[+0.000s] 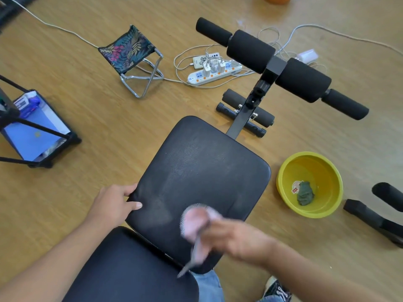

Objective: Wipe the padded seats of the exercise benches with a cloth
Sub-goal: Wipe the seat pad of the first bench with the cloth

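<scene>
The left edge of the padded seat (pixel 200 177) of a black exercise bench is gripped by the left hand (pixel 113 205), with the thumb laid on top of the pad and the fingers curled round its rim. A pink-and-grey cloth (pixel 197 223) is held in the right hand (pixel 235 240) and is pressed against the near part of the seat, just to the right of the left hand; both cloth and hand are blurred, so the exact grip of the fingers cannot be made out. A loose grey end of the cloth is seen trailing toward the second pad (pixel 130 269), which lies below and between the two forearms. Beyond the right hand, on the wooden floor (pixel 87 110), a yellow basin (pixel 309 184) is set close beside the seat, with a dark green rag (pixel 305 192) lying in it. Far ahead of the hands, the bench's foam leg rollers (pixel 281 68) are seen, with a white power strip (pixel 214 73) and a folding stool (pixel 133 55) further left.
</scene>
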Action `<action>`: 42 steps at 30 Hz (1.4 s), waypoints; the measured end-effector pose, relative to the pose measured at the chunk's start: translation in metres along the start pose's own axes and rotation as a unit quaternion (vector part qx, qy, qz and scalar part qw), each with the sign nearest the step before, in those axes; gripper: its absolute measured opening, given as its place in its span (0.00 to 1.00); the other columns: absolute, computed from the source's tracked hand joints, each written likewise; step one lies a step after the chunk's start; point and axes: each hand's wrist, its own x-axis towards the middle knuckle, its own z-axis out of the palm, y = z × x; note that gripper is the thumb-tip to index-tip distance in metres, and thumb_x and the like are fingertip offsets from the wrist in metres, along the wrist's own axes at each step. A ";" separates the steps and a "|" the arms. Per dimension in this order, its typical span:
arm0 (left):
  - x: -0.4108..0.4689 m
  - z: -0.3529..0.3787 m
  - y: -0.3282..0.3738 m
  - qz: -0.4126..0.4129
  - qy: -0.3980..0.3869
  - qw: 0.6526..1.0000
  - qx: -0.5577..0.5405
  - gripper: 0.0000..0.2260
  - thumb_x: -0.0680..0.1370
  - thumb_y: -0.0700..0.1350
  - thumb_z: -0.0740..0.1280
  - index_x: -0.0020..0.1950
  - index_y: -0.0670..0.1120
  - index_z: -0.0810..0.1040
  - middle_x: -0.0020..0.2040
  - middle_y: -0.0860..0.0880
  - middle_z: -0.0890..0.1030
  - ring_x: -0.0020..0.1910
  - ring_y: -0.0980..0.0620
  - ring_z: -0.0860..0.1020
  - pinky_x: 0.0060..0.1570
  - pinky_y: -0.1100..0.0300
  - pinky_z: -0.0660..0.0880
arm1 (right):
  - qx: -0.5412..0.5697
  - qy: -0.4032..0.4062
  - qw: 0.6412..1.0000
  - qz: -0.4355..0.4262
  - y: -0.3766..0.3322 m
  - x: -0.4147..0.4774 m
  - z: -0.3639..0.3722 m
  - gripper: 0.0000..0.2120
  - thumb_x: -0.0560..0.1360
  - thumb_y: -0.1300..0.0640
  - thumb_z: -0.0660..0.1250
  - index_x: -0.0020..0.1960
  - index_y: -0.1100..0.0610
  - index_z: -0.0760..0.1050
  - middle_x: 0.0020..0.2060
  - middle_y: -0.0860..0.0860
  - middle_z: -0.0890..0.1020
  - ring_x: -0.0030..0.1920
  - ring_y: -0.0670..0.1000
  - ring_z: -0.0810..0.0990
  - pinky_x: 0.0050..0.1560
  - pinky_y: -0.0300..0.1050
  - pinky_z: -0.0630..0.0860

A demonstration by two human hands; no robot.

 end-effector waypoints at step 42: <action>-0.005 -0.004 0.007 0.002 -0.003 1.000 -0.021 0.23 0.75 0.42 0.75 0.68 0.56 0.80 0.58 0.51 0.86 0.56 0.46 0.81 0.51 0.60 0.72 | -0.097 -0.001 0.992 -0.084 -0.018 0.017 0.058 0.14 0.83 0.63 0.60 0.65 0.65 0.78 0.67 0.57 0.78 0.72 0.55 0.72 0.70 0.52 0.71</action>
